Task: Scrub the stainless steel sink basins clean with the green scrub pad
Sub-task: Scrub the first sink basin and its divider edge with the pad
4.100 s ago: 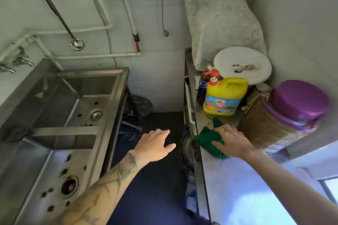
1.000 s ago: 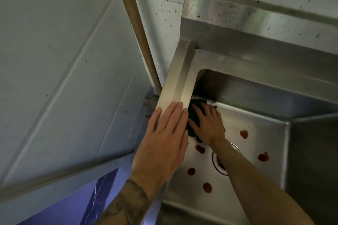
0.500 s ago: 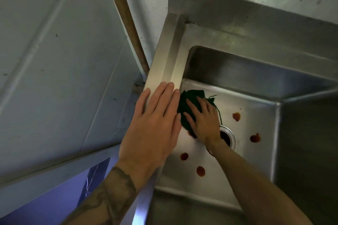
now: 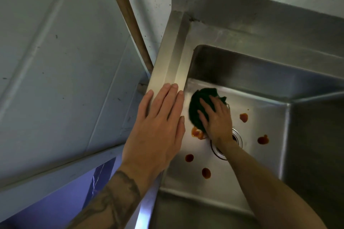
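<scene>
Mid-scrub, left hand (image 4: 158, 124) bracing on sink rim (image 4: 171, 52).
Its fingers lie straight, holding nothing, likely for support; right hand (image 4: 217, 119) fingers spread flat, pressing green scrub pad (image 4: 195, 104) beneath them into basin (image 4: 266, 117); red stain (image 4: 197, 132) beside thumb.

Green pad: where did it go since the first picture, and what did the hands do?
The right hand took the green pad from the counter into the sink basin and presses it on the floor, rubbing from the far corner toward a red spot, which looks smeared. The left hand came down flat onto the sink rim and stayed. The other red spots are unchanged.
</scene>
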